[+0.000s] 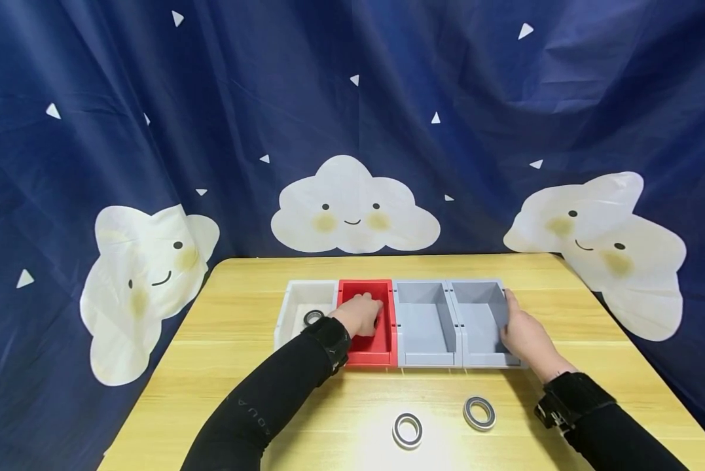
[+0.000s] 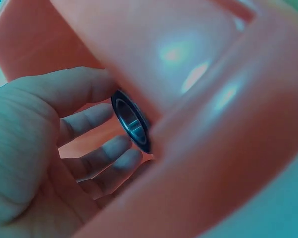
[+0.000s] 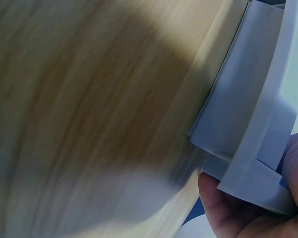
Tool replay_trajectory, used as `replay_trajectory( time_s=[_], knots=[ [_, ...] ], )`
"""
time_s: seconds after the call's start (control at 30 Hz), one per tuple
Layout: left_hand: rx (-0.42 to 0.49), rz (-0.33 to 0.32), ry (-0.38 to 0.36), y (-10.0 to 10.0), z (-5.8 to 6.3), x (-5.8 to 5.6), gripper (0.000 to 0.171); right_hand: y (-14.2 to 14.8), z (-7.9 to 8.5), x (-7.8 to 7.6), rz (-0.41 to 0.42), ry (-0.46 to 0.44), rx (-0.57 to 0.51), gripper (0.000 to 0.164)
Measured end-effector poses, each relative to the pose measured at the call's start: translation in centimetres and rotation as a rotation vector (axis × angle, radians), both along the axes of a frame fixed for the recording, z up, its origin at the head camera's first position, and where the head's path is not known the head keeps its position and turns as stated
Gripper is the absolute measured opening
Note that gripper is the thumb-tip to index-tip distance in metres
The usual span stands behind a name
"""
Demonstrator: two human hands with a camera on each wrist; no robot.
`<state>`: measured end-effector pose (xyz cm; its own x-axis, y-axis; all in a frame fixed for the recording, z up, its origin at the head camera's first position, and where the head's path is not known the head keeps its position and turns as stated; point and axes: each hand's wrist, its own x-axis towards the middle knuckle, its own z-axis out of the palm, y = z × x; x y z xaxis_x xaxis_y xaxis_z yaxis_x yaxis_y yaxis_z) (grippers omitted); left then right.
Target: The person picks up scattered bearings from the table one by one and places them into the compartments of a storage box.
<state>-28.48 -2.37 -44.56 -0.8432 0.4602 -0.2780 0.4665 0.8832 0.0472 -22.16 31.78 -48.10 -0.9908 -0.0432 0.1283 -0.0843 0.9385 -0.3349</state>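
Note:
My left hand (image 1: 361, 314) reaches down into the red bin (image 1: 366, 359). In the left wrist view its thumb and fingertips are around a ball bearing (image 2: 131, 121), which is tilted close to the red wall and partly hidden by it. My right hand (image 1: 529, 340) grips the outer side wall of the rightmost grey bin (image 1: 490, 360). The right wrist view has the thumb on one side of that bin's wall and the fingers (image 3: 213, 198) on the other.
A white bin (image 1: 289, 314) at the left end of the row holds a bearing (image 1: 313, 317). Beside the red bin stands another grey bin (image 1: 429, 360). Two bearings, one nearer the middle (image 1: 408, 431) and another bearing (image 1: 479, 413) to its right, lie on the wooden table (image 1: 222, 366). A dark blue curtain (image 1: 352, 131) hangs behind.

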Motion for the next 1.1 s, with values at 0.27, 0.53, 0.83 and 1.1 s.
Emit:
replay_trajectory(
  time_s=[0.27,0.53,0.83,1.1],
  knots=[
    [0.074,-0.006,-0.012,-0.9,0.8,0.0,0.047,0.0,-0.2,-0.1,-0.004,-0.006,-0.005,0.081],
    [0.155,-0.024,0.025,-2.4,3.2,1.1,0.048,0.1,-0.2,-0.1,-0.001,0.006,0.002,0.081],
    [0.192,0.056,0.077,-6.3,5.8,2.4,0.05,-0.2,-0.1,-0.2,-0.002,-0.015,-0.007,0.083],
    [0.233,0.085,0.174,-11.7,4.9,2.5,0.041,0.1,0.1,-0.1,0.01,-0.01,-0.009,0.083]
  ],
)
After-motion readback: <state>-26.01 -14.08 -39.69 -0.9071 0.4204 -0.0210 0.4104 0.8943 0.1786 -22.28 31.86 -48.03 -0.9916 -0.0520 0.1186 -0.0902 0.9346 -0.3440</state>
